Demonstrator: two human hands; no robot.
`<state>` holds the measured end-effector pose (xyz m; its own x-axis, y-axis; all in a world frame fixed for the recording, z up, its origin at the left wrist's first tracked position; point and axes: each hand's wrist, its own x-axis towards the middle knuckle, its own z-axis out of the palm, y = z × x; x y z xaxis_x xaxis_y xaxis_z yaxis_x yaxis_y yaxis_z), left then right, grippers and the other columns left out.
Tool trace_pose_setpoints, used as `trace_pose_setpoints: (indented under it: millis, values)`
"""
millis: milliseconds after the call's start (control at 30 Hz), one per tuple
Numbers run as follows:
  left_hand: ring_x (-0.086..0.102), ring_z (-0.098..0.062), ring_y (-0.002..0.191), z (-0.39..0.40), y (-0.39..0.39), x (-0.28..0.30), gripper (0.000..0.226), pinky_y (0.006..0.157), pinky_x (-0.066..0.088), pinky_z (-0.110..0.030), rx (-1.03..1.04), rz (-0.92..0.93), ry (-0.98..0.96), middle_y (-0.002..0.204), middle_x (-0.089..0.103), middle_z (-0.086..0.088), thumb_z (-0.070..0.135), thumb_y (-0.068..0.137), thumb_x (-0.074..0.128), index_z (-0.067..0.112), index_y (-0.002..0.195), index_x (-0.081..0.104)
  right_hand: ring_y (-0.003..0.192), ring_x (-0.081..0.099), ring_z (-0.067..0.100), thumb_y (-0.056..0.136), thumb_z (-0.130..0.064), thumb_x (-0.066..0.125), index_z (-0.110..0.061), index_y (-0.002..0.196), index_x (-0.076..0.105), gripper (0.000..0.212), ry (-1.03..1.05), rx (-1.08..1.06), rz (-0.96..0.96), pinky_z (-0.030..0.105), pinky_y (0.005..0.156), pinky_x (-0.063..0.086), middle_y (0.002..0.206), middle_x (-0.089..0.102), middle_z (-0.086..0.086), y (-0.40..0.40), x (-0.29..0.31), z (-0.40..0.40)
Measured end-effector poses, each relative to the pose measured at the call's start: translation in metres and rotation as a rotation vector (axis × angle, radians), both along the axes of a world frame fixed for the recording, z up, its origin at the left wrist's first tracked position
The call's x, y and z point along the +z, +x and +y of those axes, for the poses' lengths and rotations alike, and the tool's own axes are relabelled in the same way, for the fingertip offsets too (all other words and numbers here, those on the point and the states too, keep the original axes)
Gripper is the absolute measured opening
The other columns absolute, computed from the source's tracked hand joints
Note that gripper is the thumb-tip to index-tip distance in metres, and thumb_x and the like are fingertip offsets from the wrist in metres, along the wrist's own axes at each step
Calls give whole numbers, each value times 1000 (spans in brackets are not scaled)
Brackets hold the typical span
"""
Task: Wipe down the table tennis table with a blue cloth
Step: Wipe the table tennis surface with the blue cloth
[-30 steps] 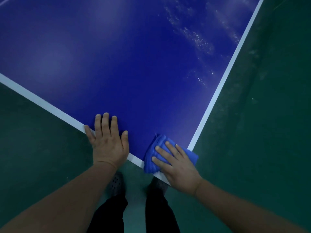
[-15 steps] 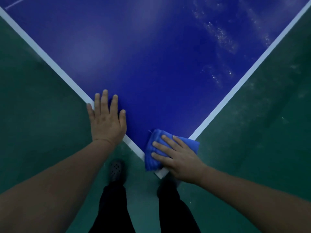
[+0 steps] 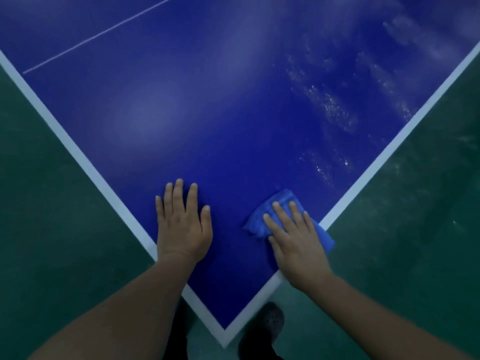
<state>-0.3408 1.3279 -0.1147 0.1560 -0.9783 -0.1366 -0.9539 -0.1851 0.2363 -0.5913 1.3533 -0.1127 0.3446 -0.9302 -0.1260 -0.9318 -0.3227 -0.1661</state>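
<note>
The blue table tennis table (image 3: 213,120) fills the view, its white-edged corner pointing toward me at the bottom. My right hand (image 3: 293,240) presses flat on a folded blue cloth (image 3: 262,222) beside the table's right white edge line. The cloth sticks out from under my fingers on the left and right. My left hand (image 3: 181,224) rests flat on the bare table surface near the left edge line, fingers straight and holding nothing. Pale smears and wet specks (image 3: 330,107) streak the surface beyond the cloth.
Dark green floor (image 3: 415,216) lies on both sides of the corner. A thin white centre line (image 3: 98,35) crosses the table at the upper left. My dark shoe (image 3: 270,320) and trouser legs show below the corner.
Both hands have moved further onto the table from the corner tip. The cloth has slid up along the right edge line under my right hand. The view has shifted forward over the corner.
</note>
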Motion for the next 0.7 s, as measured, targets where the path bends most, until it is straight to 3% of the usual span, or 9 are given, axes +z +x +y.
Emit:
trace_pose_setpoints:
  millis: [67, 133, 267, 367, 433, 533, 633, 700]
  values:
    - [-3, -23, 152, -1, 1, 0, 68, 123, -5, -46, 9, 19, -17, 164, 12, -9, 50, 98, 13, 15, 155, 26, 148, 27, 34, 99, -37, 33, -22, 142, 53, 50, -1, -150, 5, 54, 118, 24, 157, 38, 3, 8, 4, -18]
    - [2, -24, 152, -1, 1, -1, 67, 123, -4, -44, 14, 58, -50, 163, 17, -11, 47, 98, 17, 10, 153, 32, 148, 25, 35, 98, -36, 37, -22, 144, 50, 50, 0, -152, -21, 54, 117, 22, 158, 36, 4, 42, 3, -44]
    - [15, -33, 150, -2, 1, -5, 63, 123, 3, -46, 26, 95, -136, 159, 25, -19, 38, 98, 26, 0, 147, 37, 153, 5, 32, 104, -36, 34, -24, 152, 35, 50, -32, -128, -174, 49, 121, 2, 164, 21, 3, 136, -2, -126]
    - [17, -34, 149, -3, 2, -7, 62, 123, 2, -44, 6, 90, -146, 158, 27, -20, 37, 98, 26, 0, 146, 39, 153, 2, 30, 105, -36, 33, -24, 154, 29, 51, -18, -184, -163, 49, 121, 1, 166, 15, 3, 178, -4, -176]
    - [17, -33, 149, -4, 1, -5, 62, 123, 0, -43, -6, 74, -117, 158, 28, -20, 37, 97, 26, 2, 145, 42, 152, 8, 31, 102, -35, 37, -25, 154, 31, 53, -24, -250, -126, 52, 120, 5, 165, 18, 3, 152, -7, -187]
    - [10, -28, 151, -4, -1, -1, 62, 123, -4, -41, -2, 55, -66, 160, 24, -16, 40, 98, 24, 5, 147, 40, 151, 14, 35, 101, -32, 38, -25, 153, 34, 52, -48, -484, -21, 55, 119, 10, 163, 23, 5, 53, -9, -176]
    - [3, -26, 152, -4, 0, 0, 65, 123, -6, -41, -4, 57, -35, 162, 19, -14, 42, 98, 20, 7, 149, 36, 151, 10, 35, 104, -32, 32, -22, 155, 29, 52, -7, -770, 16, 56, 121, 9, 165, 17, 6, -46, -1, -155]
    - [4, -26, 152, -4, 0, 1, 65, 123, -5, -42, -3, 73, -27, 162, 19, -15, 42, 98, 21, 6, 149, 36, 152, 8, 36, 105, -32, 30, -20, 156, 27, 52, -7, -888, 11, 56, 121, 9, 165, 15, 7, -63, 2, -145]
